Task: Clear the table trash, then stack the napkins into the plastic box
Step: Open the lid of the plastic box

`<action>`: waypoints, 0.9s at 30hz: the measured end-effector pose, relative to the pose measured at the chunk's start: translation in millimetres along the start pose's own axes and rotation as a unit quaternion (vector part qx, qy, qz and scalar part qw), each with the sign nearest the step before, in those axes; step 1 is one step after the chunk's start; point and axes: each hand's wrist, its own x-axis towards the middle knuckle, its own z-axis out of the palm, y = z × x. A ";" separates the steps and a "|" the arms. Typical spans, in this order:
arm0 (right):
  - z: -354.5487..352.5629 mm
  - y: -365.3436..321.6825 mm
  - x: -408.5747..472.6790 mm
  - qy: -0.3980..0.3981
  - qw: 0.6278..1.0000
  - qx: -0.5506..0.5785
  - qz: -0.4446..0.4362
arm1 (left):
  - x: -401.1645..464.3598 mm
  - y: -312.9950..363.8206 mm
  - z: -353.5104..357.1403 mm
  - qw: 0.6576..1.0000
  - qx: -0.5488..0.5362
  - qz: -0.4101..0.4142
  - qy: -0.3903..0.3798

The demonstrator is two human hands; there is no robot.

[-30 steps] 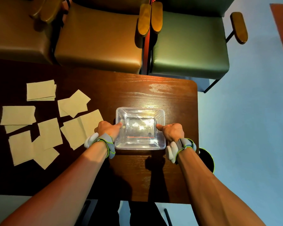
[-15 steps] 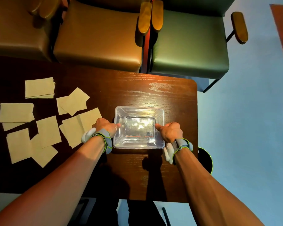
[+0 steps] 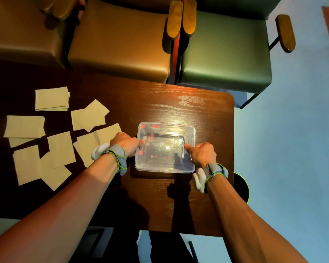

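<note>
head: dark wood table (image 3: 179, 202) before padded chairs | clear plastic box (image 3: 165, 164) near right end, left hand (image 3: 124, 143) and right hand (image 3: 202, 153) gripping its side rims | napkins (image 3: 61, 149) scattered left, likely light, limp; pinch by edges

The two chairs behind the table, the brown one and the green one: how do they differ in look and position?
The brown chair has a tan-brown seat, while the green chair has a dark olive seat. The brown chair stands behind the middle of the table; the green chair stands behind its right corner and reaches past the table's right edge. Both have padded seats and wooden armrests, and their near armrests almost touch.
</note>
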 end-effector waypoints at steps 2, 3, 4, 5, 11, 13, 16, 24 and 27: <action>0.1 1.3 -0.5 0.000 1.000 0.005 0.005 | -6.0 3.4 -1.8 1.000 -0.015 0.001 -0.017; 0.2 1.7 -0.9 -0.001 1.000 0.006 0.005 | -9.0 5.0 -2.3 0.999 -0.017 0.004 -0.027; 0.1 1.8 -1.1 -0.003 1.000 0.007 0.003 | -11.3 6.6 -2.9 0.999 -0.021 0.006 -0.031; -0.4 1.8 -1.9 -0.004 1.000 0.007 0.000 | -12.7 8.0 -3.6 0.999 -0.027 0.006 -0.035; -7.8 6.4 -7.4 -0.013 0.999 0.009 -0.036 | -22.2 11.6 -3.4 0.997 -0.001 0.080 -0.016; -10.1 7.5 -8.9 -0.013 0.999 0.020 -0.042 | -29.0 9.9 -3.2 0.992 0.022 0.124 0.012; -12.1 5.7 -10.4 -0.015 0.998 0.037 -0.055 | -39.2 5.5 -6.1 0.988 -0.020 0.152 -0.006; -18.9 3.3 -11.5 -0.025 0.993 0.070 -0.089 | -58.7 5.3 -3.7 0.971 -0.127 0.179 -0.092; -22.7 3.2 -8.2 -0.031 0.992 0.090 -0.087 | -64.1 9.4 -4.7 0.965 -0.134 0.189 -0.122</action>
